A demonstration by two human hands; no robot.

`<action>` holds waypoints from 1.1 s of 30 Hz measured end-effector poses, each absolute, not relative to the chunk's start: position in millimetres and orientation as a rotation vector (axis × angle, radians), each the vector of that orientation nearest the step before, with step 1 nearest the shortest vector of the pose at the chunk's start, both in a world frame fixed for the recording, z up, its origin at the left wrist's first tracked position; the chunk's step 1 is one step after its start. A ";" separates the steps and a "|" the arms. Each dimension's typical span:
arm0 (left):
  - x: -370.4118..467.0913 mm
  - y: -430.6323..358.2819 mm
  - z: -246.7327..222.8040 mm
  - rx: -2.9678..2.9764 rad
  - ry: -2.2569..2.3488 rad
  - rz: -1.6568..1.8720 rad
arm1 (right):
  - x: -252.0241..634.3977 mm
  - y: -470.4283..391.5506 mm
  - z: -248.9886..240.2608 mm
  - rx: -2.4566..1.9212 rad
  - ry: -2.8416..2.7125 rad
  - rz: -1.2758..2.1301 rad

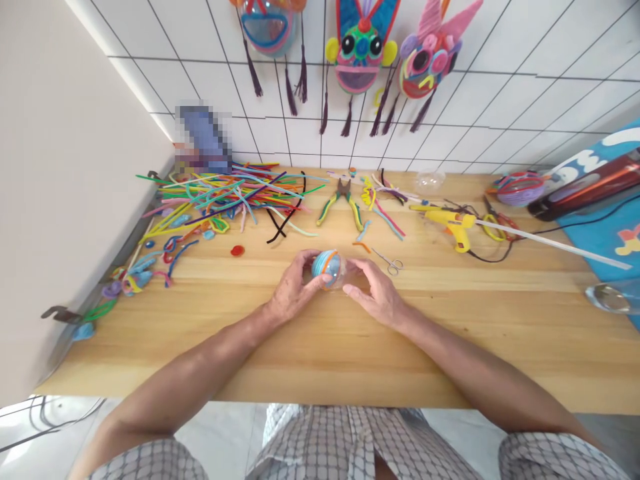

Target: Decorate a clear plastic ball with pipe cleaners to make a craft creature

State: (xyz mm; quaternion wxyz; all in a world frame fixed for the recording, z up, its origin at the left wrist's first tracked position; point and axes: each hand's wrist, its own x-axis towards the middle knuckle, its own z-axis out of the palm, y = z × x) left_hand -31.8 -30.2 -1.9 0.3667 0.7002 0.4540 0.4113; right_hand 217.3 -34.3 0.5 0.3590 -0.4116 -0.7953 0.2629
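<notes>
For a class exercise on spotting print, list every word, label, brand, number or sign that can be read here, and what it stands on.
No text can be read.
Yellow glue gun: small marks on its side, too small to read.
Blue sheet: white shapes, partly covered; I cannot tell whether they are letters.
</notes>
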 end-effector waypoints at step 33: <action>-31.1 -24.9 -5.1 2.080 0.995 1.025 | 217.3 -34.2 -1.6 -1.066 -2.044 0.566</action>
